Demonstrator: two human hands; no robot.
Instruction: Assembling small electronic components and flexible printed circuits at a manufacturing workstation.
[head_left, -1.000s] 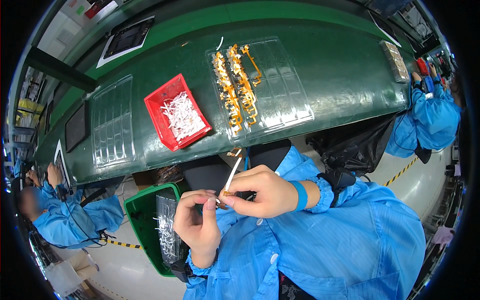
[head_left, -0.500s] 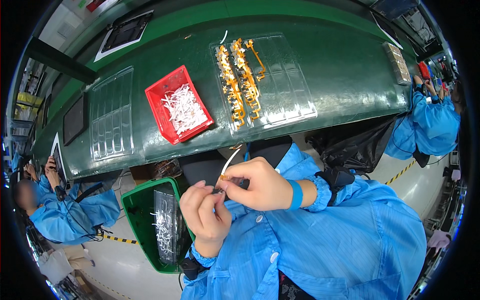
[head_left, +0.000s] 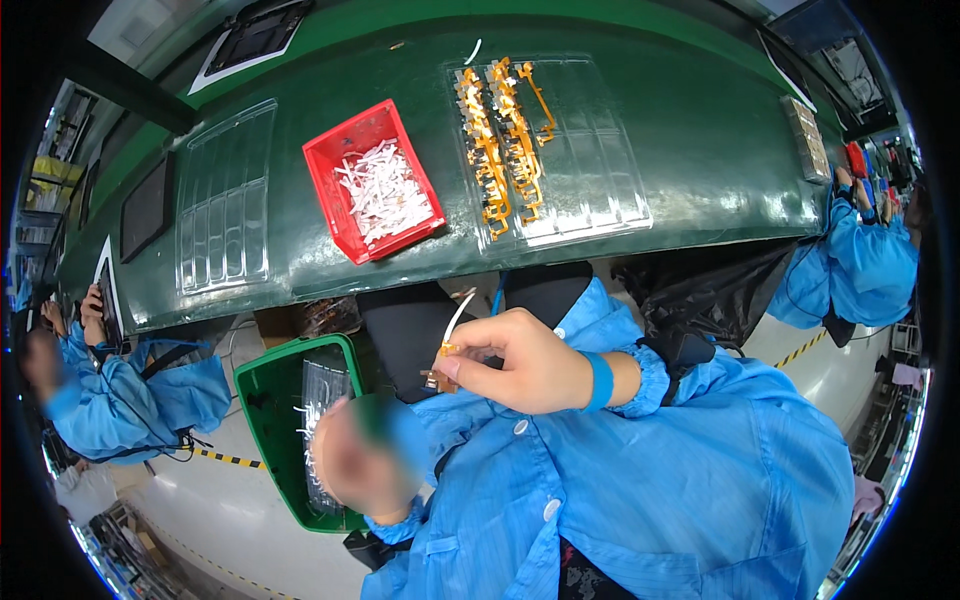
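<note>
My right hand (head_left: 525,362) pinches a small orange flex cable (head_left: 441,380) between thumb and fingers, in front of my body below the table edge. A narrow white strip (head_left: 462,312) sticks up from it. My left hand (head_left: 365,465) is apart from it, at the near side of the green bin (head_left: 357,358); its fingers are blurred, so I cannot tell their shape or whether they hold anything. On the table, a clear plastic tray (head_left: 600,150) carries rows of orange flex cables (head_left: 522,150). Left of it stands a red bin (head_left: 322,165) full of white strips (head_left: 385,190).
Another clear tray (head_left: 225,225) and a dark panel (head_left: 147,208) lie on the left of the green table (head_left: 720,130). Inside the green bin are clear trays with white bits (head_left: 322,390). People in blue work at both sides; a black bag (head_left: 700,290) hangs at the right.
My left hand has left the flex cable and moved down and left to the green bin. My right hand keeps hold of the cable. The whole view has shifted slightly.
</note>
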